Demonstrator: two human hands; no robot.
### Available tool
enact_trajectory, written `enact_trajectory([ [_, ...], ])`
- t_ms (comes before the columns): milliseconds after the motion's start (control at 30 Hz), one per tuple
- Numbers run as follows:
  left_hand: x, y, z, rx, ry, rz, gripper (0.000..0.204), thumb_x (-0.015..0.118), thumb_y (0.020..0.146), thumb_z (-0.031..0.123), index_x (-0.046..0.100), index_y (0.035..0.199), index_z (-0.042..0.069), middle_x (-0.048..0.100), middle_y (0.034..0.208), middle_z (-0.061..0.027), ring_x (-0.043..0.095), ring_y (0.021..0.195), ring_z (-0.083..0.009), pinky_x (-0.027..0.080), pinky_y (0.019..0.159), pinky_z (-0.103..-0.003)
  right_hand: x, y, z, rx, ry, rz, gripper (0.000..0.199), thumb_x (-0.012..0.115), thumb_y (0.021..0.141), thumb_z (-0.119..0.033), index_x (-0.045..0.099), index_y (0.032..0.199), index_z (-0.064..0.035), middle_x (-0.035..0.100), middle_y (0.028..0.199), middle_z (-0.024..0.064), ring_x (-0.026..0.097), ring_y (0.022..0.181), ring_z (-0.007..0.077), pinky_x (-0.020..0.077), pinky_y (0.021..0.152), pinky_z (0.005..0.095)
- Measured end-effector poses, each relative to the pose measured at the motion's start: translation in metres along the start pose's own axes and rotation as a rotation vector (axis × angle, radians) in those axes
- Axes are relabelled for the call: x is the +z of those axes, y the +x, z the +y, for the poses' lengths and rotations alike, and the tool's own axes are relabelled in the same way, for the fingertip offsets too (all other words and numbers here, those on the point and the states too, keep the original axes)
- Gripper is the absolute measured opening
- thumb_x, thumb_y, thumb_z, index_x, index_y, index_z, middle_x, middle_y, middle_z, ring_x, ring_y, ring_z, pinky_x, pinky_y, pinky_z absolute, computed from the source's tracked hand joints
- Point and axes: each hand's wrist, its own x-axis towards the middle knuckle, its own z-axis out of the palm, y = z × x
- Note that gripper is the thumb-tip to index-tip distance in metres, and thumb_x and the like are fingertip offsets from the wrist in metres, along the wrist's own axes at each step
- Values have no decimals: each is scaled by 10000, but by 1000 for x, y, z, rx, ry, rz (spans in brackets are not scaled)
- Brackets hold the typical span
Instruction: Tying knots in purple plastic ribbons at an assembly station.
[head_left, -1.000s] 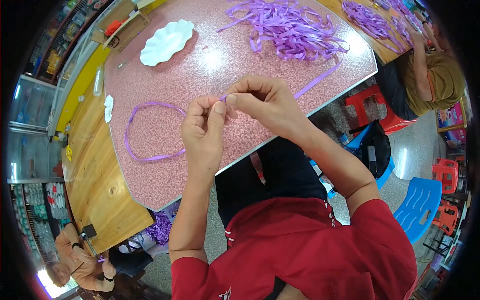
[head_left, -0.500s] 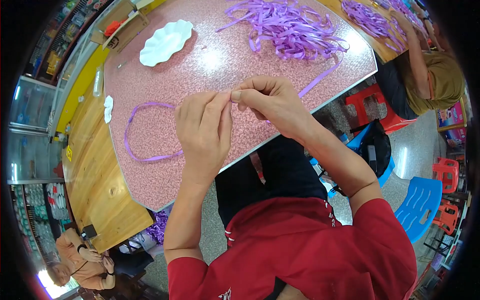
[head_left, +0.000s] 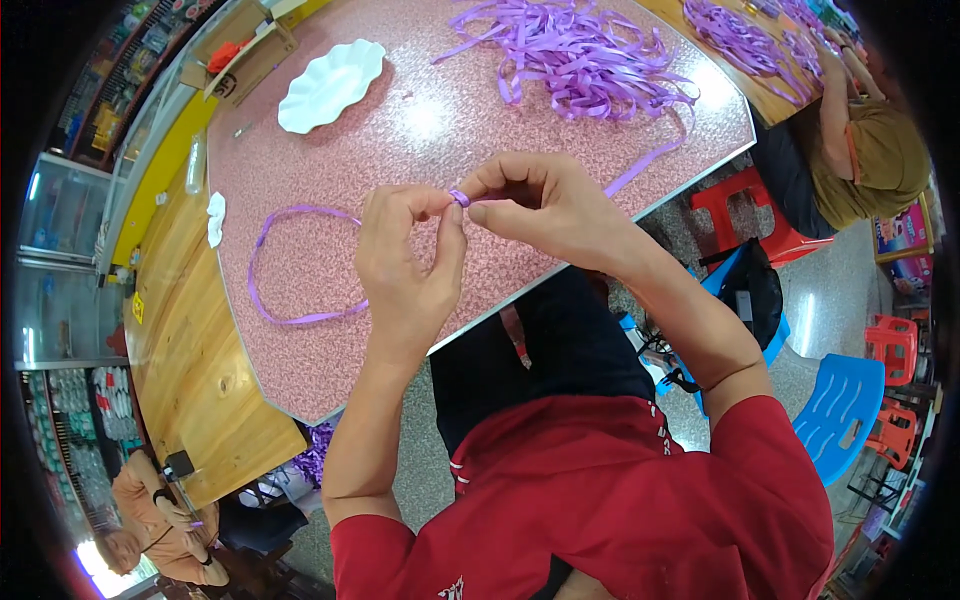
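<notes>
The left hand (head_left: 405, 265) and right hand (head_left: 545, 205) meet above the near part of the table, fingertips pressed together on a small folded bit of purple ribbon (head_left: 459, 197); both hands are pinched shut on it, the left thumb and forefinger from below, the right thumb and forefinger from the side. From the pinch the ribbon runs left and lies on the pink speckled tabletop (head_left: 420, 110) as an open loop (head_left: 290, 265), flat, with bare surface around it on every side. The table's metal-trimmed near edge (head_left: 560, 275) passes just under the wrists and slants up toward the right, so the forearms hang over the gap between table and body. Farther across the top, a tangled pile of purple ribbons (head_left: 580, 55) lies well apart from the hands, one loose strand (head_left: 650, 160) trailing from it to the right edge. A white scalloped plate (head_left: 330, 85) sits near the far left side, and a small white crumpled scrap (head_left: 216, 218) lies at the left rim beside the loop. A wooden bench-like surface (head_left: 190, 370) borders the table on the left. To the right, on grey floor, stand a red plastic stool (head_left: 745, 210) and a blue plastic chair (head_left: 840, 405); another person (head_left: 865, 150) sits at a neighbouring table with more ribbons (head_left: 745, 35). A third person (head_left: 150, 510) is at lower left.
</notes>
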Motion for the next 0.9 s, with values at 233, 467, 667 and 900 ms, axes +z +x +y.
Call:
enact_trajectory([
  [233,2,-2,1,-20,-47,4,160,658,784,-59,564,888,16,575,850,-112,583,770,-247,468,693,-342,2,-7,-9,-195,-407,86,126,697,892,-100,703,983,-13,605,812,-32,492,702,17,403,606,198],
  [467,4,-3,1,-37,-91,-6,139,655,794,-38,561,879,17,572,840,-106,579,762,-231,467,687,-334,-9,-5,-8,-131,-276,-6,127,698,897,-98,705,994,-17,632,826,-22,526,718,36,430,635,211],
  [667,7,-6,1,-55,-135,-1,142,656,790,-44,564,883,13,575,840,-105,581,763,-225,466,686,-328,-8,-3,-10,11,-232,-25,151,696,883,-129,698,966,-3,614,784,-21,508,696,26,413,610,209],
  [900,9,-7,0,-76,-154,-7,143,655,790,-48,568,883,16,573,836,-105,578,758,-223,470,688,-325,-10,-6,-19,37,-350,31,147,715,870,-148,713,941,-19,567,715,-67,475,664,1,377,579,189],
])
